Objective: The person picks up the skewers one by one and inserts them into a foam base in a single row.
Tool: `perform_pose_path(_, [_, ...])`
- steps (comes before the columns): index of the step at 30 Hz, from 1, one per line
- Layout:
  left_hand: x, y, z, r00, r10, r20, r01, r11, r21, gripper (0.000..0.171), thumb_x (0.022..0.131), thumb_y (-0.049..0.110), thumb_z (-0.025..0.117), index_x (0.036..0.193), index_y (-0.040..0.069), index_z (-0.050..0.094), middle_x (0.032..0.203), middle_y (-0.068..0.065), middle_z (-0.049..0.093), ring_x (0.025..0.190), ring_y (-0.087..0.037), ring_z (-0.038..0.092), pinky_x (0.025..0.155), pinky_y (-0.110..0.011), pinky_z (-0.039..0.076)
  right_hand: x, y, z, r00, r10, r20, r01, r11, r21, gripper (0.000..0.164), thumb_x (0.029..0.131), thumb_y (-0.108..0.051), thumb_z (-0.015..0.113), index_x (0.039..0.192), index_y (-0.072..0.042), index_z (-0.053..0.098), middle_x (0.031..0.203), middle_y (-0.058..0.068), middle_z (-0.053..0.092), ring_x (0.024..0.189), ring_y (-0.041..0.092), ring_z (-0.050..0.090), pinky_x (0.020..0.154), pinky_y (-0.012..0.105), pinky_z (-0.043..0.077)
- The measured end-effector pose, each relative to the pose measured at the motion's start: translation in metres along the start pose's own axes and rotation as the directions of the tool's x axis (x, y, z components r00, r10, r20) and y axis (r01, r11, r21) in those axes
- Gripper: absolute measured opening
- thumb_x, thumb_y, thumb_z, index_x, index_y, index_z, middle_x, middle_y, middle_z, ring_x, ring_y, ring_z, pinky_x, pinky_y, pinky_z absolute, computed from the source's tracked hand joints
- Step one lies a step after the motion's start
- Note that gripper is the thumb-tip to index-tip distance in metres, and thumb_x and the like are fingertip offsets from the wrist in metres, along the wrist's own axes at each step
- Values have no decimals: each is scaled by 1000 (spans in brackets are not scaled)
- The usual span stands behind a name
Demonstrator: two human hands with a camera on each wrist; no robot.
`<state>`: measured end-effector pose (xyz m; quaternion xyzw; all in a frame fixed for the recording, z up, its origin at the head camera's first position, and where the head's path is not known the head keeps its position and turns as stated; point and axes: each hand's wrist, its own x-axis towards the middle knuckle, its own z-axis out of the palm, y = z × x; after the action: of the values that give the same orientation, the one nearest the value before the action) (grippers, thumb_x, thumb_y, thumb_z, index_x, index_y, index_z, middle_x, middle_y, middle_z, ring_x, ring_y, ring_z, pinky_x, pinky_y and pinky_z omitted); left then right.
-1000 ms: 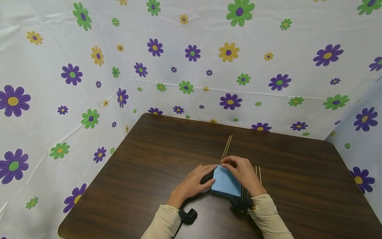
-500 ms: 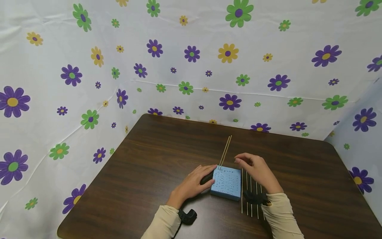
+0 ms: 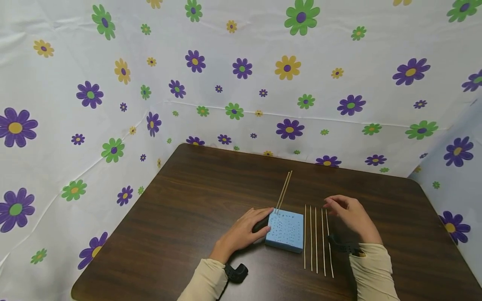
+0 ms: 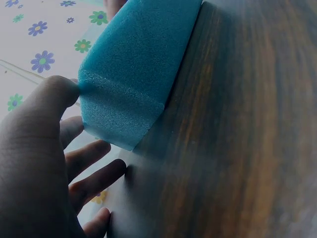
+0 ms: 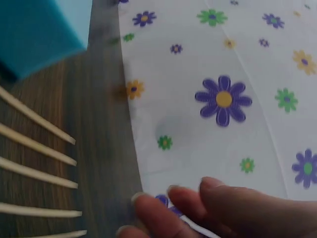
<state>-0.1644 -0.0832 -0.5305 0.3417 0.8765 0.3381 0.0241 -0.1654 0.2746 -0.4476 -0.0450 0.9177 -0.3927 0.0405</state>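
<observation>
A light blue foam block (image 3: 284, 230), its top dotted with small holes, lies on the table. Two thin wooden skewers (image 3: 284, 190) stand in its far left corner, leaning slightly right. My left hand (image 3: 241, 233) rests against the block's left side, the thumb touching its edge and the fingers fairly straight; the left wrist view shows the thumb at the foam block (image 4: 129, 84). Several more skewers (image 3: 316, 240) lie in a row right of the block. Over the far end of the rightmost ones is my right hand (image 3: 352, 215), fingers loosely bent, with nothing seen between them.
The dark wood-grain table (image 3: 211, 179) has rounded far corners. A white flower-print cloth (image 3: 241, 83) hangs behind it and at both sides. A black wrist camera (image 3: 238, 272) with a cable sits at the left wrist; another black camera (image 3: 340, 246) is on the right wrist.
My right hand has left the skewers standing in the block and moved right, over the lying row, uncovering most of it. My left hand stays at the block.
</observation>
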Motion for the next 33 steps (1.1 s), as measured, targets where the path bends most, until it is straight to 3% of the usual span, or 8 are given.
perform_pose_path(7, [0,1,0,1000,9,-9,-9,1000,1,60,109,48,48,164,29,34,164,3,46,154,-18,41,132,-51,24,-2,18,-9,991,112,80,-114,993,20,53,112,-35,47,136,11,59,117,26,74,95,27,77,89,48,64])
perform_pose_path(20, [0,-1,0,1000,1,-4,-1,1000,0,60,109,47,49,164,29,34,164,4,45,155,-19,40,133,-50,23,-2,31,-15,940,247,237,-291,941,172,59,114,-28,40,145,22,38,118,30,71,89,20,78,74,33,66])
perform_pose_path(33, [-1,0,0,1000,6,-6,-6,1000,-8,60,110,49,48,165,30,33,165,6,44,154,-17,40,133,-51,23,3,19,4,919,302,255,-344,929,138,55,112,-27,49,134,24,50,102,23,71,75,14,74,69,34,66])
